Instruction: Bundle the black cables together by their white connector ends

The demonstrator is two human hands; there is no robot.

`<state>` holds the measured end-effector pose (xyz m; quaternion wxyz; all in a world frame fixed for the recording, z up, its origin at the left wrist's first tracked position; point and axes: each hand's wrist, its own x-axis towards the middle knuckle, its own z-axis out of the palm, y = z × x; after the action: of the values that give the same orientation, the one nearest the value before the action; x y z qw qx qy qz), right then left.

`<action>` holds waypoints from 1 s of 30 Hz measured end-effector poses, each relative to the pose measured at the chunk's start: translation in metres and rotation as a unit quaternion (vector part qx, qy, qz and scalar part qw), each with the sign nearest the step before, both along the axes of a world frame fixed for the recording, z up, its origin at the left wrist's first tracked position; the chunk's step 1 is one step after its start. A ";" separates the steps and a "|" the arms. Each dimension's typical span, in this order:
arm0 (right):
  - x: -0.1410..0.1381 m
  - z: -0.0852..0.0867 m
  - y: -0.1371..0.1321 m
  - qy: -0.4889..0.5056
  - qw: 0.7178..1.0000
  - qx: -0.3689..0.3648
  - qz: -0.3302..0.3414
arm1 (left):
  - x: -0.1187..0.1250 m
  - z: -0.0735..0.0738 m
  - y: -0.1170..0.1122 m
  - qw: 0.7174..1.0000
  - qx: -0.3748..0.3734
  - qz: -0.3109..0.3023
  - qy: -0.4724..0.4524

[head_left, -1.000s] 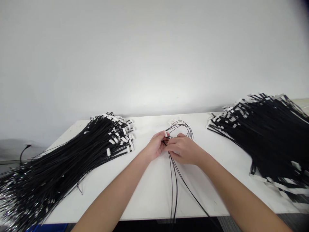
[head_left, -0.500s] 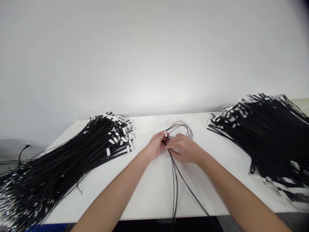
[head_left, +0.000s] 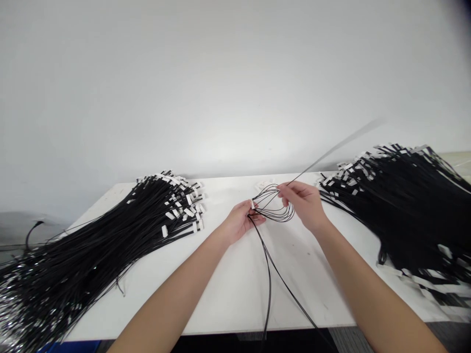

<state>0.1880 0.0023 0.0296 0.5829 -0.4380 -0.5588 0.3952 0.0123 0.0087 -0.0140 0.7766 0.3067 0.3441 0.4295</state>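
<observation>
Above the middle of the white table (head_left: 228, 284), my left hand (head_left: 239, 224) is closed on a loosely looped bundle of thin black cables (head_left: 278, 217). A small white connector (head_left: 252, 203) shows at its fingertips. To the right of it, my right hand (head_left: 304, 202) pinches one thin strand by the loop's upper right side. The strand's loose end (head_left: 333, 149) sticks out up and to the right, smeared by motion. Other cable lengths (head_left: 270, 274) hang down from my left hand over the front edge of the table.
A big pile of black cables with white connectors (head_left: 110, 245) covers the left side, its shiny ends towards me. Another thick pile (head_left: 412, 206) lies on the right. Small white pieces (head_left: 264, 185) lie behind the loop. A pale wall (head_left: 235, 88) rises behind the table.
My right hand has moved away from my left, up and to the right, drawing a strand whose end now swings above the table. My left hand has stayed in place with the looped cables.
</observation>
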 end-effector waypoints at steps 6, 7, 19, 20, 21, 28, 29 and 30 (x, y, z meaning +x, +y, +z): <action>0.035 0.006 0.017 0.254 0.952 -0.003 -0.172 | -0.001 0.003 -0.001 1.000 -0.008 -0.005 0.011; 0.041 0.007 0.019 0.285 0.940 -0.001 -0.190 | -0.001 0.003 -0.002 1.000 -0.012 -0.004 0.014; 0.035 0.020 0.002 0.114 0.990 -0.039 -0.077 | -0.002 0.005 -0.003 1.000 -0.005 -0.025 0.012; 0.029 0.019 -0.002 0.026 0.997 -0.037 -0.060 | -0.002 0.006 -0.003 1.000 -0.004 -0.026 0.012; 0.022 0.018 -0.006 -0.061 0.997 -0.035 -0.039 | -0.002 0.006 -0.003 1.000 -0.003 -0.027 0.011; -0.004 0.008 -0.017 -0.333 0.942 0.001 0.050 | -0.001 0.007 -0.004 0.999 0.021 -0.041 0.012; -0.005 0.008 -0.017 -0.345 0.937 0.001 0.049 | -0.001 0.007 -0.004 0.999 0.021 -0.041 0.013; -0.005 0.008 -0.017 -0.355 0.934 0.001 0.048 | -0.001 0.006 -0.004 0.999 0.023 -0.042 0.013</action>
<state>0.1826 -0.0146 0.0372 0.3275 -0.5221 -0.7497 0.2409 0.0114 0.0049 -0.0076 0.7824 0.3438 0.3311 0.4001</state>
